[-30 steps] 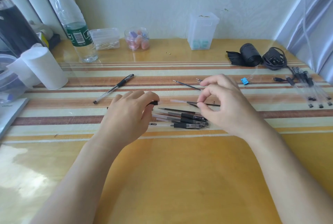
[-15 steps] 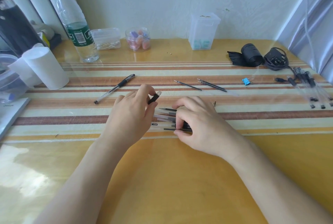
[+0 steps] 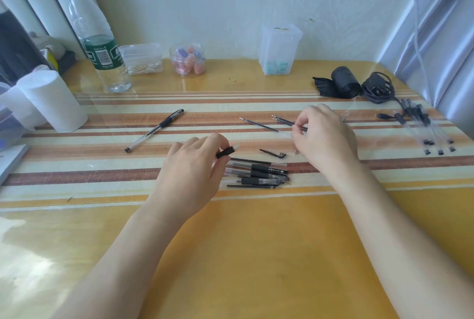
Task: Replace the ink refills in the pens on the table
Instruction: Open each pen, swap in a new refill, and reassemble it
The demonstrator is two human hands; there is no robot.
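Refill (image 3: 289, 122), 1 of a pair lying just beyond the right hand (image 3: 324, 139), is pinched at its end, likely for loading; left hand (image 3: 195, 167) grips the black pen section (image 3: 227, 151), opening toward it.

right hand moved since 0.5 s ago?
Yes. The right hand has left the pen pile and gone up and to the right, toward the far side of the table; its fingertips now pinch a refill near the loose refills.

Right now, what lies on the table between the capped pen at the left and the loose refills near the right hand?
In the head view, nothing: between the capped pen and the loose refills there is only bare striped table.
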